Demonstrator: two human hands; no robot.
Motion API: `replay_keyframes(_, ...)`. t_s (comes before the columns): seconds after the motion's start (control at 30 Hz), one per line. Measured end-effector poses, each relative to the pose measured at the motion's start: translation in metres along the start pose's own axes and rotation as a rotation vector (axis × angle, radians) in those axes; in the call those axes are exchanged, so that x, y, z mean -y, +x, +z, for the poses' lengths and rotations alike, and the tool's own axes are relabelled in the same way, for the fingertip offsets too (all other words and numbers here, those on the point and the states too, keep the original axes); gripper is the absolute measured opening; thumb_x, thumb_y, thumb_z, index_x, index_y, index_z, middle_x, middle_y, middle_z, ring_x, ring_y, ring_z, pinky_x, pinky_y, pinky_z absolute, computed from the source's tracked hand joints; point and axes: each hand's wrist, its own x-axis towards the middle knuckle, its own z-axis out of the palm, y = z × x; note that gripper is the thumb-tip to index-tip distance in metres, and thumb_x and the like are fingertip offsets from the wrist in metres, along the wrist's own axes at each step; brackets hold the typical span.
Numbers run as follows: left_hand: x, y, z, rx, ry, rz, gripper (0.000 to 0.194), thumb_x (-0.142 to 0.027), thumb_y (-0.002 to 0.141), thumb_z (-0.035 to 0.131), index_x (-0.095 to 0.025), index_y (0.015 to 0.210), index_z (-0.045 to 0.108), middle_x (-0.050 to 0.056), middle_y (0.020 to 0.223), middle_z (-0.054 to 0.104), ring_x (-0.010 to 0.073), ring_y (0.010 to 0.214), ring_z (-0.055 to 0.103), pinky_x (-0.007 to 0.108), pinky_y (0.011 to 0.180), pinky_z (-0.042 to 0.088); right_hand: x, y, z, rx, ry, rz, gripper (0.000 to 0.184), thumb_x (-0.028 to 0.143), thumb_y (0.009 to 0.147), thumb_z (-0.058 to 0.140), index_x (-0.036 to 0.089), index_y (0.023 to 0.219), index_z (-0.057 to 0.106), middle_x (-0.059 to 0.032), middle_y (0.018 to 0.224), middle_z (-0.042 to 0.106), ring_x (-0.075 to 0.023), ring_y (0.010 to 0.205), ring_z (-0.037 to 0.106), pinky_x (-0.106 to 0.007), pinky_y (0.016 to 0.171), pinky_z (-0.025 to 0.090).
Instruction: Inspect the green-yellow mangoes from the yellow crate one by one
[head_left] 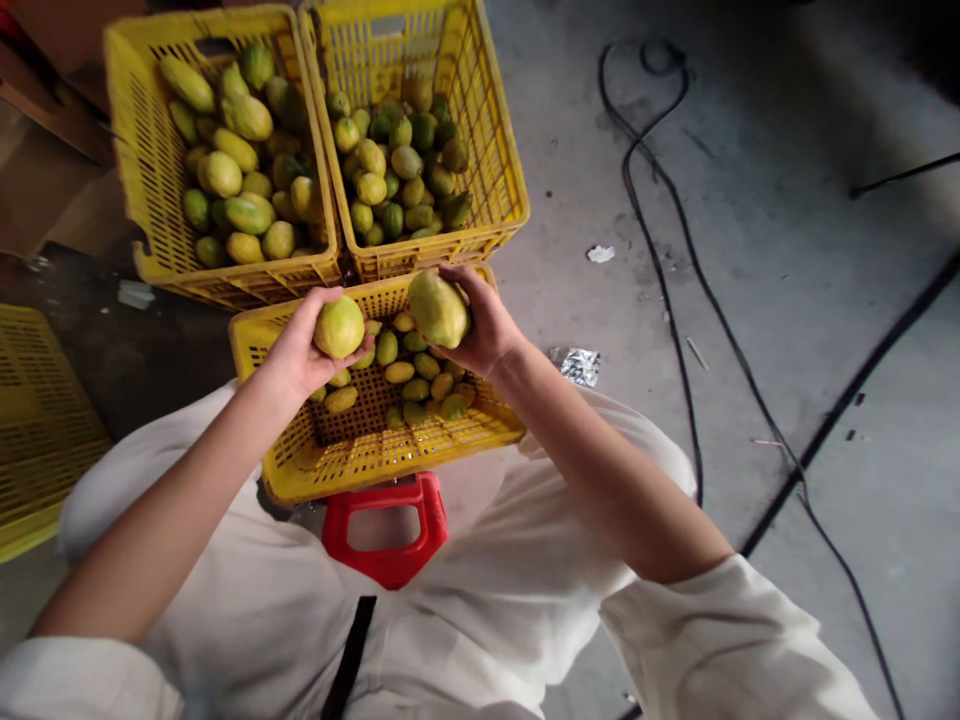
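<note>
My left hand [300, 350] is closed around a round yellow-green fruit [339, 327]. My right hand [480, 325] grips a larger yellow-green fruit [437, 308]. Both hands hover over the near yellow crate [360, 455], which holds several small green and yellow fruits on its bottom. Beyond it stand two more yellow crates: the far left crate [142, 150] is filled with larger fruits, and the far right crate [499, 160] holds several smaller ones.
A red plastic stool [386, 530] shows between my knees under the near crate. Another yellow crate [37, 430] sits at the left edge. Black cables [660, 260] run across the concrete floor on the right, with a foil scrap [577, 365] and paper bits.
</note>
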Motion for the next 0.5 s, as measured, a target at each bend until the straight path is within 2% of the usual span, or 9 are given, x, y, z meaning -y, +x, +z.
replay_keyframes(0.17, 0.0001, 0.0022, -0.0012, -0.018, 0.012, 0.048, 0.019, -0.018, 0.091, 0.081, -0.027, 0.098, 0.066, 0.001, 0.090, 0.071, 0.0181, 0.072, 0.071, 0.030, 0.070, 0.068, -0.0005, -0.0024, 0.0004, 0.110, -0.063, -0.052, 0.038, 0.059, 0.090, 0.086, 0.029, 0.108, 0.072, -0.0028, 0.100, 0.084, -0.0307, 0.117, 0.082, -0.046, 0.099, 0.072)
replay_keyframes(0.3, 0.0038, 0.0019, -0.0016, -0.004, 0.082, 0.100, 0.020, -0.019, 0.089, 0.080, -0.026, 0.099, 0.065, 0.001, 0.086, 0.070, 0.0176, 0.072, 0.069, 0.027, 0.069, 0.064, -0.0032, 0.0018, -0.0055, 0.124, -0.090, -0.059, 0.041, 0.058, 0.086, 0.089, 0.028, 0.109, 0.072, -0.0026, 0.099, 0.083, -0.0303, 0.112, 0.081, -0.045, 0.101, 0.071)
replay_keyframes(0.4, 0.0040, 0.0004, -0.0004, 0.021, 0.107, 0.100, 0.019, -0.023, 0.089, 0.078, -0.026, 0.102, 0.066, 0.002, 0.082, 0.069, 0.0212, 0.072, 0.069, 0.030, 0.062, 0.063, -0.0038, 0.0030, -0.0075, 0.126, -0.094, -0.067, 0.036, 0.054, 0.087, 0.088, 0.027, 0.105, 0.072, -0.0021, 0.096, 0.082, -0.0298, 0.110, 0.080, -0.046, 0.104, 0.069)
replay_keyframes(0.5, 0.0024, 0.0001, 0.0009, 0.022, 0.077, 0.084, 0.022, -0.028, 0.089, 0.079, -0.029, 0.108, 0.067, 0.005, 0.080, 0.069, 0.0288, 0.079, 0.075, 0.034, 0.062, 0.064, -0.0034, 0.0021, -0.0072, 0.124, -0.098, -0.065, 0.035, 0.054, 0.086, 0.089, 0.027, 0.100, 0.071, -0.0020, 0.092, 0.080, -0.0299, 0.109, 0.079, -0.046, 0.107, 0.068)
